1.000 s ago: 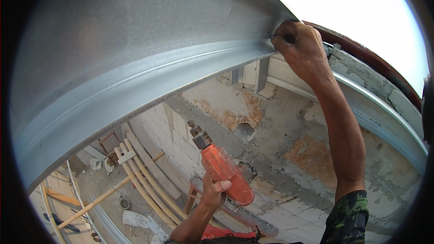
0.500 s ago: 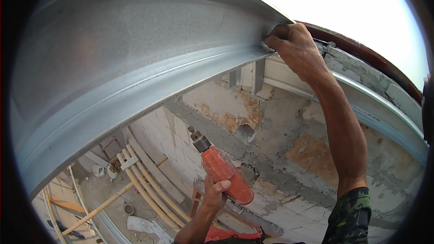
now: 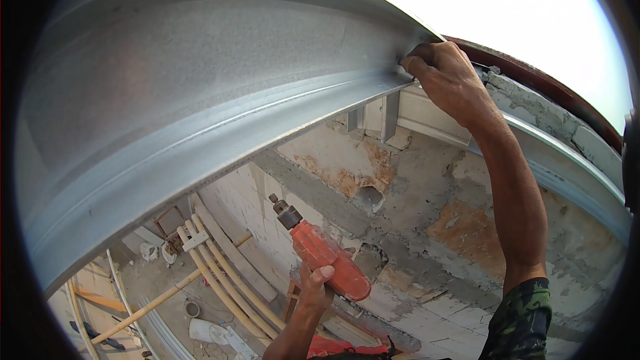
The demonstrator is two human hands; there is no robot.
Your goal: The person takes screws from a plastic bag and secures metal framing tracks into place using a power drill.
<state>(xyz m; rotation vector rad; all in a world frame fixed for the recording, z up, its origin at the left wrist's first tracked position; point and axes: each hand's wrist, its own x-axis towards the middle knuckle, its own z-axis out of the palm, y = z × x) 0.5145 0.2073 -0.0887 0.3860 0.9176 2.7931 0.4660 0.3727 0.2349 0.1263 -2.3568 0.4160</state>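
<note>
My left hand (image 3: 315,288) is wrapped round the grip of a red impact wrench (image 3: 327,257). Its dark nose, with a socket on the end, points up and left, below the steel beam and apart from it. A large galvanized channel beam (image 3: 200,53) spans the upper left. At its far right end my right hand (image 3: 445,75) reaches in, fingers bent and pinched together inside the channel, close to the web. Whatever the fingertips hold, if anything, is hidden by the hand.
A rough block wall (image 3: 413,187) with mortar patches lies beyond the beam. Another metal channel (image 3: 547,167) runs along the wall top at right. Far below, wooden poles (image 3: 220,273), a bucket (image 3: 192,309) and a white cylinder (image 3: 207,331) lie on the floor.
In the picture, the beam end and my right hand sit slightly further right and lower. The impact wrench appears slightly further left. Both hands keep the same hold.
</note>
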